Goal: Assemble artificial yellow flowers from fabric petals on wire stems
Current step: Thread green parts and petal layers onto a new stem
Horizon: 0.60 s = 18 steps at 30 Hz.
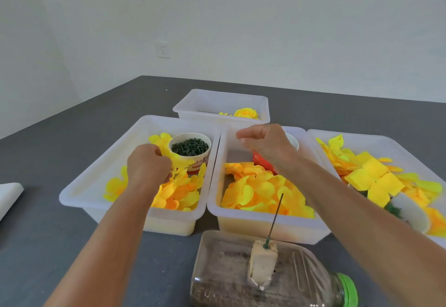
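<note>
My left hand (147,165) reaches into the left white bin (79,192) and pinches a yellow fabric petal (170,155) beside a paper cup of dark green pieces (190,147). My right hand (266,143) hovers over the middle bin (225,137), fingers loosely curled, nothing visibly held. That bin holds a heap of yellow-orange petals (263,194). A thin dark wire stem (275,219) stands upright in a foam block (261,265) taped onto a plastic bottle (241,277) lying on its side near me.
A right bin (386,141) holds squarer yellow petals and a white cup. A far bin (219,100) contains a finished yellow flower (246,113). A red cup (261,161) sits under my right hand. A white object (8,196) lies at the left edge of the grey table.
</note>
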Each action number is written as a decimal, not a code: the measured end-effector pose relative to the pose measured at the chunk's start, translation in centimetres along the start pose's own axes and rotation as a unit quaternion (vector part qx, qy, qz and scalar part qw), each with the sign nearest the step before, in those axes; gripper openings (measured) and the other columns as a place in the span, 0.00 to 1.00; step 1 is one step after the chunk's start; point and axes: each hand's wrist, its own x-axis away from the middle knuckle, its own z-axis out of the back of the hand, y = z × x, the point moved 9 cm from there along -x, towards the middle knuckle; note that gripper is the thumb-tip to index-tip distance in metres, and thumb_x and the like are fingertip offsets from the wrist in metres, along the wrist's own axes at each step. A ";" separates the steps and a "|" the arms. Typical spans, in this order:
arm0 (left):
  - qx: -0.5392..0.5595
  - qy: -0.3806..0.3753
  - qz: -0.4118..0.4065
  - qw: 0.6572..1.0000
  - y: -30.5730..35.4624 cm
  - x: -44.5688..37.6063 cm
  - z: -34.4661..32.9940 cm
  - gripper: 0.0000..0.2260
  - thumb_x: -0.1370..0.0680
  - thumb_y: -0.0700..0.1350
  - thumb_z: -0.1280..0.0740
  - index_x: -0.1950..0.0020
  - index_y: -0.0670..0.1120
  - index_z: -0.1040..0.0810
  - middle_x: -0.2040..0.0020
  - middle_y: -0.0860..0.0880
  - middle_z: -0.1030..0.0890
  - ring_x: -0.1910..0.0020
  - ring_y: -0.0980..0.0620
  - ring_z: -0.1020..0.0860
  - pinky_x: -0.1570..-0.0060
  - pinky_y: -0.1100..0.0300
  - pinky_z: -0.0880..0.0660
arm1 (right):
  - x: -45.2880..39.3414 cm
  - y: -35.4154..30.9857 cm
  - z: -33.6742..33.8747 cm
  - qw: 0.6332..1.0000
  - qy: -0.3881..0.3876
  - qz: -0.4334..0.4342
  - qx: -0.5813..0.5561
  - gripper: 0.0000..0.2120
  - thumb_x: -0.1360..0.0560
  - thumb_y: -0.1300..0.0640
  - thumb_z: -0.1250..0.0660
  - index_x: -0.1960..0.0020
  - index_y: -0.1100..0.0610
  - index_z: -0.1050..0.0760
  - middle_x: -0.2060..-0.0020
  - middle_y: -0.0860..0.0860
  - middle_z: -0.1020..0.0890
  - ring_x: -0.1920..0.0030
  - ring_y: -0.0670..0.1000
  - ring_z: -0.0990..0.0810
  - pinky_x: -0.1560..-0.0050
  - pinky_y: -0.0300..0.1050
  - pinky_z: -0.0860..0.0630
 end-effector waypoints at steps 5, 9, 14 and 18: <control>-0.213 -0.051 -0.044 0.975 0.2 0.4 -1.8 0.05 0.28 0.32 0.38 0.54 0.38 0.25 0.60 0.38 0.19 0.61 0.39 0.19 0.60 0.51 0.22 | 2.2 4.2 1.8 0.969 -0.139 -0.083 0.187 0.09 0.32 0.49 0.25 0.54 0.51 0.17 0.57 0.46 0.17 0.54 0.45 0.20 0.50 0.40 0.24; -0.273 0.038 -0.126 0.953 2.4 1.5 -1.4 0.14 0.25 0.38 0.37 0.40 0.38 0.27 0.46 0.38 0.23 0.47 0.38 0.25 0.58 0.54 0.34 | 4.1 5.4 -0.3 0.917 -0.241 -0.054 0.313 0.11 0.34 0.51 0.24 0.62 0.57 0.23 0.67 0.49 0.27 0.66 0.47 0.30 0.63 0.40 0.33; -0.178 0.032 -0.236 0.955 6.9 3.7 -2.8 0.09 0.26 0.40 0.33 0.47 0.38 0.22 0.50 0.42 0.20 0.48 0.42 0.25 0.53 0.55 0.33 | 4.1 5.5 -0.3 0.929 -0.180 -0.026 0.324 0.08 0.32 0.65 0.28 0.53 0.60 0.17 0.63 0.46 0.19 0.60 0.45 0.23 0.58 0.35 0.27; -0.106 -0.059 -0.279 0.952 8.8 5.3 -5.5 0.07 0.29 0.38 0.30 0.52 0.41 0.19 0.55 0.47 0.18 0.54 0.49 0.22 0.55 0.61 0.31 | 3.7 6.3 2.4 0.984 -0.080 -0.082 0.139 0.08 0.33 0.65 0.26 0.62 0.52 0.18 0.65 0.45 0.19 0.60 0.44 0.22 0.53 0.38 0.25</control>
